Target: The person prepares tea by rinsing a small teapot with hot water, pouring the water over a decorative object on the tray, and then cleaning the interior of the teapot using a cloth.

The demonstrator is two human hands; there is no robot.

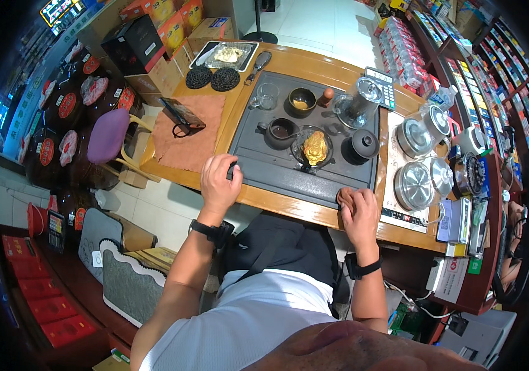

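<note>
My left hand (220, 178) rests at the front left corner of a dark tea tray (273, 178); a small black piece shows between thumb and fingers, and I cannot tell if it is the tray's corner. At the front right corner, my right hand (361, 215) has its fingers on a small brown bundle (347, 197), apparently a folded cloth. Between the hands and farther back stand a golden toad figurine (314, 148) on a glass dish, a dark side-handled pitcher (280, 133), and a black lidded pot (361, 147).
Behind them are a dark bowl (300, 102), a glass cup (268, 96), and a glass jug (358, 104). Two glass kettles (416, 185) stand right, near a calculator (381, 88). Leftward, a phone (183, 112) leans on a brown cloth (208, 143), beside a purple-seated chair (108, 135).
</note>
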